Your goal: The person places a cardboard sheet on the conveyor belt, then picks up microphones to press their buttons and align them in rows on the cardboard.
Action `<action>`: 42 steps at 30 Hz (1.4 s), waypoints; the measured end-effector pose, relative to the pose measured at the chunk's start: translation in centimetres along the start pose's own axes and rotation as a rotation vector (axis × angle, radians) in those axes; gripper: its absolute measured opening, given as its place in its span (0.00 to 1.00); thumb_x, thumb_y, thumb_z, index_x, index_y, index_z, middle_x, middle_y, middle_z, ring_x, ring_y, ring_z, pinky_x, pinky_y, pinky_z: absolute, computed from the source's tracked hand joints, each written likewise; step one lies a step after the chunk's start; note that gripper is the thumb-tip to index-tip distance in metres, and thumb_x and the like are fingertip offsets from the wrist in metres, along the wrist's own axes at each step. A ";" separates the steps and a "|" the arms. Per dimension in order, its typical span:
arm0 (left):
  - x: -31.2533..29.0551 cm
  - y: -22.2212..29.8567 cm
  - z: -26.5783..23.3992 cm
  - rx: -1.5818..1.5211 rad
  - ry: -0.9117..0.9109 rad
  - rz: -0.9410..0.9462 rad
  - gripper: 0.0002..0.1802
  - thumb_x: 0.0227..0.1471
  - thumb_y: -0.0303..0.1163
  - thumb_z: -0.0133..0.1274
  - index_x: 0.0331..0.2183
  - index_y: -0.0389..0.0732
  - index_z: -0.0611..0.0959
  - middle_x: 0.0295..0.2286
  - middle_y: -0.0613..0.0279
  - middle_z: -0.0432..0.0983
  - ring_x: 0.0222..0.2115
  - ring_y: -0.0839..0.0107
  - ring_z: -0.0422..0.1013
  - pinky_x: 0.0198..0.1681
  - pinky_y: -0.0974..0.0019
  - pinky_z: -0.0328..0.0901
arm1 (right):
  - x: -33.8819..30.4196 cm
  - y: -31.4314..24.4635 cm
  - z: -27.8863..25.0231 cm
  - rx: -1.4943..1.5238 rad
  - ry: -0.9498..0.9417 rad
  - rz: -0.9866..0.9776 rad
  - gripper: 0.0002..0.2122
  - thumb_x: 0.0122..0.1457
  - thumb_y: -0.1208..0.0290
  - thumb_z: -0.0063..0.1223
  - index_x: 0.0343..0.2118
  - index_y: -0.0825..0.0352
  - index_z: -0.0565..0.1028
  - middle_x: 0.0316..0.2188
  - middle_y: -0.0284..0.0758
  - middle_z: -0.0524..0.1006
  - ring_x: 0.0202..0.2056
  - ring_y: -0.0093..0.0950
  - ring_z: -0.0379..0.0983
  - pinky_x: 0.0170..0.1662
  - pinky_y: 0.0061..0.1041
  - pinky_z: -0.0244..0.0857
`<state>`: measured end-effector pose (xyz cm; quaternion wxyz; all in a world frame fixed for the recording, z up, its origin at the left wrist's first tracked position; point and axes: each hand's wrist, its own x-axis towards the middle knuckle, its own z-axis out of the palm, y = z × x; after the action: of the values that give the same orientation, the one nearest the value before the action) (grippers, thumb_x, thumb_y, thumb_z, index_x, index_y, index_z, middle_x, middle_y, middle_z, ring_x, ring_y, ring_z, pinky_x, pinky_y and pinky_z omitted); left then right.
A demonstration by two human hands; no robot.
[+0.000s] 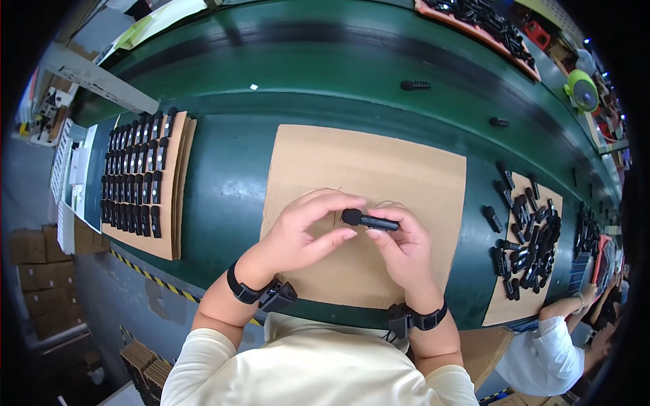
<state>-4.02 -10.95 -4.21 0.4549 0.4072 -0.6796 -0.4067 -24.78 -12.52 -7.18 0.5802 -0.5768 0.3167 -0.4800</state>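
Note:
A small black clip-on microphone (369, 220) with a round foam head lies nearly level above the brown cardboard sheet (365, 152). The fingers and thumb of my right hand (405, 247) pinch its body near the tail end. My left hand (305, 233) is open around the foam head. Its index finger lies above the head and its thumb below, with a gap between them; whether either touches the foam I cannot tell. Thin dark strands show behind the fingers.
Rows of similar microphones (135, 162) lie on stacked cardboard at the left. A loose pile (531, 237) covers cardboard at the right. An orange-rimmed tray (474, 27) of black parts stands at the back, near a green fan (582, 91). Another person (545, 355) sits at the lower right.

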 end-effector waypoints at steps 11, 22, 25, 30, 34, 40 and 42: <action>-0.2 -1.4 0.7 0.099 0.053 0.148 0.16 0.46 0.25 0.64 0.41 0.38 0.83 0.35 0.59 0.82 0.35 0.61 0.77 0.55 0.50 0.66 | 0.2 -0.2 -1.0 -0.226 -0.149 -0.172 0.14 0.56 0.80 0.62 0.46 0.72 0.76 0.38 0.36 0.76 0.38 0.25 0.72 0.41 0.22 0.66; 0.0 -1.0 1.0 0.240 0.051 0.185 0.18 0.44 0.23 0.65 0.40 0.35 0.81 0.36 0.55 0.81 0.39 0.60 0.77 0.57 0.48 0.64 | 0.3 -0.5 -0.4 -0.379 -0.061 -0.273 0.15 0.54 0.79 0.64 0.44 0.71 0.76 0.36 0.38 0.77 0.35 0.29 0.73 0.39 0.24 0.67; 0.0 -1.3 0.9 0.225 0.046 0.207 0.19 0.42 0.22 0.64 0.40 0.35 0.81 0.35 0.56 0.80 0.38 0.59 0.76 0.57 0.48 0.64 | 0.5 -0.6 -0.4 -0.421 -0.081 -0.331 0.15 0.53 0.80 0.63 0.44 0.71 0.76 0.36 0.39 0.77 0.35 0.30 0.74 0.38 0.25 0.67; 0.0 -1.2 1.0 0.193 0.047 0.203 0.17 0.43 0.21 0.64 0.39 0.36 0.81 0.34 0.56 0.80 0.37 0.60 0.76 0.56 0.46 0.64 | 0.5 -0.6 -0.3 -0.450 -0.062 -0.370 0.16 0.52 0.83 0.63 0.44 0.71 0.75 0.36 0.40 0.77 0.35 0.31 0.74 0.38 0.26 0.68; 0.0 -1.3 0.9 0.210 0.035 0.225 0.17 0.43 0.21 0.64 0.39 0.37 0.81 0.34 0.57 0.80 0.37 0.61 0.77 0.57 0.45 0.63 | 0.5 -0.6 -0.3 -0.449 -0.058 -0.369 0.16 0.50 0.85 0.62 0.44 0.71 0.75 0.36 0.41 0.77 0.35 0.32 0.74 0.38 0.26 0.68; -0.1 -1.3 1.0 0.235 0.033 0.250 0.17 0.43 0.22 0.64 0.38 0.37 0.81 0.35 0.57 0.80 0.37 0.62 0.77 0.57 0.45 0.62 | 0.5 -0.5 -0.4 -0.453 -0.066 -0.400 0.17 0.49 0.86 0.62 0.44 0.71 0.75 0.36 0.41 0.77 0.35 0.32 0.74 0.37 0.26 0.68; -0.1 -1.3 1.0 0.236 0.029 0.251 0.17 0.43 0.22 0.64 0.39 0.37 0.81 0.35 0.57 0.80 0.37 0.62 0.77 0.57 0.45 0.62 | 0.5 -0.5 -0.4 -0.451 -0.065 -0.399 0.17 0.49 0.86 0.62 0.43 0.71 0.75 0.36 0.41 0.77 0.35 0.32 0.74 0.37 0.26 0.68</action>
<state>-4.67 -11.11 -5.65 0.4607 0.3755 -0.7616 -0.2582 -25.04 -13.03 -6.67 0.3414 -0.7569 0.2770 -0.4835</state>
